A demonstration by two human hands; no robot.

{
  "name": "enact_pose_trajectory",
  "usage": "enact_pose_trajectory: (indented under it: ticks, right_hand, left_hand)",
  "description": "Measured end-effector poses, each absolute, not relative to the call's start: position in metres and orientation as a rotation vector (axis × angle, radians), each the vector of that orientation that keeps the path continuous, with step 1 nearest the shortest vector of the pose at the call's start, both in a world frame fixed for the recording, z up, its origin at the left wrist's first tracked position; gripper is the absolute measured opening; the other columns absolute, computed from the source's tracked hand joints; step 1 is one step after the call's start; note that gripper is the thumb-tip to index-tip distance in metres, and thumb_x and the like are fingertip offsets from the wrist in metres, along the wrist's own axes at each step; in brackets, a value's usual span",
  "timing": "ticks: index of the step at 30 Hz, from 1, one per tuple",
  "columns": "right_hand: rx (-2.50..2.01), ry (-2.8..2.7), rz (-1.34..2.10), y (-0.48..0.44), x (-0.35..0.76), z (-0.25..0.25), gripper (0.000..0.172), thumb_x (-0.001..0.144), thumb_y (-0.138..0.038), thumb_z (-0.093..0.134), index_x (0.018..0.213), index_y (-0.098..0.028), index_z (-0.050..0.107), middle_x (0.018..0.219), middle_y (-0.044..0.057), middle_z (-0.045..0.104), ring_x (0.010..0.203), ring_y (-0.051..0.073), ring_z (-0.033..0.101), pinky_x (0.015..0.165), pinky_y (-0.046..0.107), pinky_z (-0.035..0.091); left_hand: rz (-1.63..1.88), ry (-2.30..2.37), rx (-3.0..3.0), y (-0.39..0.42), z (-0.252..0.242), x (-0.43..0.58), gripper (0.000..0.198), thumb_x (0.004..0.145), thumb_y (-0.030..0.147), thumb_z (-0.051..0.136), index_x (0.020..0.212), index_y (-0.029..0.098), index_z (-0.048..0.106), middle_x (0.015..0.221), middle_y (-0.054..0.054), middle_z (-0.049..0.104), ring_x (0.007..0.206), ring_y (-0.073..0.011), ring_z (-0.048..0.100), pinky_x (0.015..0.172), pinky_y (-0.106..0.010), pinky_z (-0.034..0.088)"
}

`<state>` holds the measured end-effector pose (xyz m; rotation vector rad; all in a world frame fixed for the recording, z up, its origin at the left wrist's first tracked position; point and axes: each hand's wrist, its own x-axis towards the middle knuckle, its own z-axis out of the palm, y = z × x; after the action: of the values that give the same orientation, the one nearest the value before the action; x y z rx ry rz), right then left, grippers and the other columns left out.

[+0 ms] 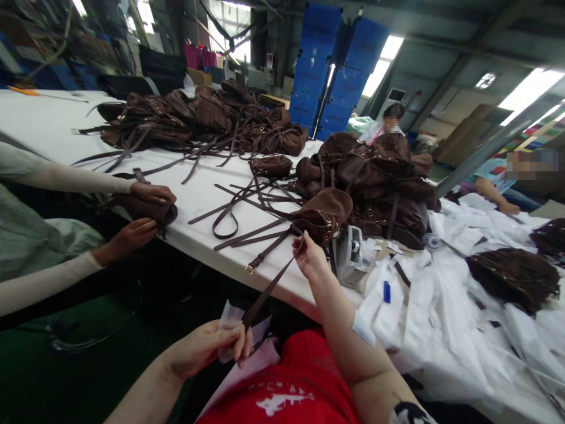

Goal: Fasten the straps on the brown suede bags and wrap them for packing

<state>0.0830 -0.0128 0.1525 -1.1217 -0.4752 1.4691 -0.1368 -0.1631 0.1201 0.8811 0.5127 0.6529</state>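
Note:
A dark brown strap (274,284) runs taut between my two hands. Low in front of my body, my left hand (220,340) pinches its near end together with a translucent white sheet (228,321). Up at the table edge, my right hand (309,254) has its fingers closed on the strap's upper part, beside the mouth of a brown drawstring bag (325,211). That bag lies on its side with gold eyelets showing. Loose straps, one with a gold buckle (250,270), spread leftward from it over the white table (207,235).
Piles of brown bags (207,115) lie at the back, with another heap (375,176) behind my right hand. A grey device (351,253) stands at the edge. White wrapping sheets (432,306) and a blue object (387,291) lie rightward. At left, a co-worker's hands (148,206) hold a brown bag.

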Motion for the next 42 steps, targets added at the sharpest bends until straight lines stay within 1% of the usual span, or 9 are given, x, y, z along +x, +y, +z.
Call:
enact_pose_trajectory:
  ticks: [4,9,15,22,25,28,33,37,42]
  right_hand:
    - [-0.930,-0.710,1.585,-0.051,0.067,0.142,0.039,0.074,-0.055,0.074,0.086,-0.019,0.068,0.080,0.002,0.070,0.070,0.012,0.061,0.064,0.023,0.047]
    - [-0.739,-1.322,2.188,-0.108,0.040,0.122,0.042,0.075,-0.057,0.073,0.081,-0.015,0.071,0.063,0.001,0.065,0.059,0.014,0.060,0.062,0.026,0.046]
    - [-0.953,-0.585,1.487,-0.065,0.071,0.153,0.031,0.067,-0.044,0.081,0.073,-0.019,0.064,0.073,0.000,0.066,0.067,0.012,0.059,0.065,0.023,0.046]
    - [-0.810,-1.383,2.055,-0.118,0.064,0.139,0.049,0.082,-0.066,0.058,0.088,-0.018,0.069,0.056,-0.001,0.062,0.049,0.014,0.055,0.051,0.026,0.044]
    - [-1.028,-1.052,1.514,-0.089,0.086,0.148,0.039,0.080,-0.057,0.066,0.071,-0.019,0.065,0.069,0.002,0.066,0.064,0.013,0.059,0.060,0.024,0.046]
    - [-1.044,-0.914,1.234,-0.074,0.092,0.148,0.031,0.079,-0.050,0.069,0.074,-0.020,0.064,0.075,0.000,0.066,0.066,0.012,0.056,0.061,0.023,0.045]
    - [-0.919,-1.496,1.782,-0.119,0.066,0.134,0.038,0.080,-0.055,0.067,0.086,-0.017,0.067,0.064,-0.001,0.063,0.054,0.012,0.055,0.053,0.024,0.043]
    - [-1.112,-1.231,1.510,-0.102,0.080,0.137,0.046,0.085,-0.061,0.056,0.070,-0.018,0.062,0.066,0.002,0.063,0.045,0.008,0.042,0.042,0.023,0.031]
    - [-1.063,-1.224,1.453,-0.095,0.081,0.141,0.030,0.078,-0.049,0.071,0.073,-0.020,0.064,0.063,-0.001,0.059,0.050,0.009,0.044,0.045,0.022,0.033]
  left_hand:
    - [0.779,0.525,0.715,-0.168,0.117,-0.135,0.039,0.090,0.044,0.060,0.066,0.013,0.063,0.071,-0.004,0.061,0.050,-0.0099,0.053,0.056,-0.024,0.038]
    - [0.828,0.605,0.784,-0.163,0.124,-0.131,0.041,0.091,0.045,0.058,0.066,0.014,0.063,0.077,-0.005,0.063,0.064,-0.0133,0.058,0.064,-0.025,0.043]
    - [0.552,0.615,1.006,-0.164,0.122,-0.134,0.042,0.094,0.046,0.051,0.072,0.013,0.065,0.080,-0.007,0.062,0.067,-0.0140,0.057,0.065,-0.026,0.043]
    - [0.604,0.632,1.190,-0.162,0.127,-0.127,0.043,0.096,0.046,0.048,0.073,0.015,0.066,0.082,-0.007,0.065,0.074,-0.0162,0.058,0.066,-0.026,0.041]
    - [0.635,0.664,1.307,-0.162,0.137,-0.130,0.046,0.097,0.046,0.045,0.072,0.014,0.068,0.089,-0.008,0.065,0.085,-0.0187,0.058,0.079,-0.030,0.043]
    - [0.654,0.702,1.284,-0.165,0.143,-0.131,0.048,0.097,0.049,0.044,0.071,0.015,0.065,0.080,-0.007,0.063,0.077,-0.0169,0.057,0.071,-0.028,0.043]
    - [0.620,0.717,1.203,-0.167,0.145,-0.127,0.046,0.095,0.050,0.047,0.070,0.014,0.063,0.066,-0.004,0.061,0.062,-0.0134,0.053,0.060,-0.025,0.040]
    - [0.606,0.737,1.285,-0.164,0.142,-0.135,0.045,0.095,0.049,0.049,0.070,0.016,0.067,0.077,-0.007,0.066,0.081,-0.0177,0.059,0.073,-0.027,0.044]
    - [0.611,0.815,1.073,-0.165,0.130,-0.136,0.042,0.091,0.052,0.053,0.071,0.016,0.062,0.076,-0.003,0.064,0.061,-0.0125,0.057,0.057,-0.024,0.039]
